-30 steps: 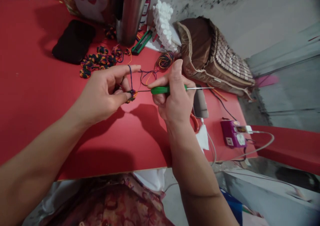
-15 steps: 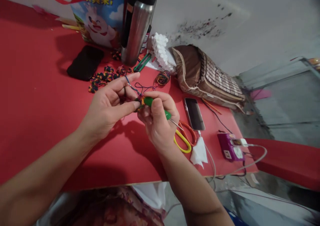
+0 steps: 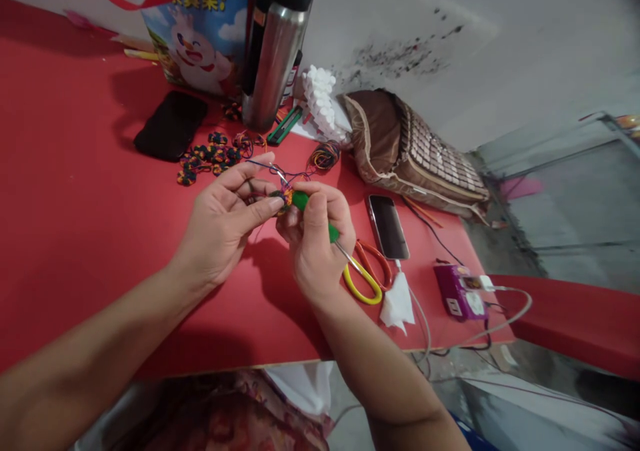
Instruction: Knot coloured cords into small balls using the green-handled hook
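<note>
Between thumb and fingers, my left hand (image 3: 225, 211) pinches a small multicoloured crochet piece (image 3: 286, 198) in orange, purple and dark green. Dark yarn (image 3: 257, 164) runs over its raised index finger. My right hand (image 3: 320, 238) is closed round the green handle of a crochet hook (image 3: 333, 233); its metal tip points up beside the piece, close to the yarn. A second metal end sticks out below the handle. Behind the hands lie a wound bundle of yarn (image 3: 325, 156) and a heap of finished crochet pieces (image 3: 210, 154).
Yellow-and-red-handled scissors (image 3: 370, 284) and a charging phone (image 3: 389, 228) lie right of my hands. A black phone-like object (image 3: 171, 126), steel flask (image 3: 277, 58), green cutter (image 3: 285, 126) and printed bag (image 3: 200, 44) stand or lie behind. A cushion (image 3: 420, 144) and purple power block (image 3: 460, 293) are further right.
The hook's tip has come out to the upper left of the piece, with the yarn beside it. My left index finger has lowered slightly, and both hands have shifted a little.
</note>
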### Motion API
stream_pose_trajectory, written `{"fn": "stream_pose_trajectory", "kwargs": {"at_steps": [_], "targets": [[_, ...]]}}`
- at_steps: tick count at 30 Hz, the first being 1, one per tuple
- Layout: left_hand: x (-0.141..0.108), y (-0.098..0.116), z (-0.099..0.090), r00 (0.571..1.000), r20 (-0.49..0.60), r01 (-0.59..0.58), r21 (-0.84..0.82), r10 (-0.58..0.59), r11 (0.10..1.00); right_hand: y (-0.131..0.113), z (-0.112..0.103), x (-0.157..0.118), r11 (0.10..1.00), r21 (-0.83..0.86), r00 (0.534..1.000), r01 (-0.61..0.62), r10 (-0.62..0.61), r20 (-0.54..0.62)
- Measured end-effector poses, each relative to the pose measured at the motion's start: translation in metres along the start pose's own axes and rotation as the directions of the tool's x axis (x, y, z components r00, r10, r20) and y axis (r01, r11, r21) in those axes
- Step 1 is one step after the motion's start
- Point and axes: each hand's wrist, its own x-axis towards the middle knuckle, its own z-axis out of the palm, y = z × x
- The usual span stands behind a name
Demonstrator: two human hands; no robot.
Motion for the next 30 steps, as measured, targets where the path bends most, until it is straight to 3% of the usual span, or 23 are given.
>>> {"fn": "stream_pose_trajectory", "kwargs": {"at_steps": [5, 15, 22, 30], "targets": [[0.000, 0.005, -0.002, 1.000, 0.007, 0.016, 0.013, -0.017, 1.000, -0.002, 0.001, -0.001, 0.999, -0.033, 1.000, 0.002, -0.003, -0.025], [0.004, 0.014, -0.005, 0.996, 0.040, 0.085, -0.035, -0.084, 0.996, -0.004, 0.004, 0.003, 0.990, 0.133, 0.999, -0.048, 0.045, 0.028], [0.006, 0.018, -0.010, 0.988, 0.085, 0.120, 0.071, -0.126, 0.990, -0.008, 0.003, 0.015, 0.953, 0.149, 0.964, -0.265, 0.261, 0.050], [0.003, 0.018, -0.010, 0.975, 0.122, 0.178, 0.066, -0.186, 0.982, -0.004, -0.010, 0.029, 0.821, 0.307, 0.875, -0.482, 0.432, 0.219]]}}
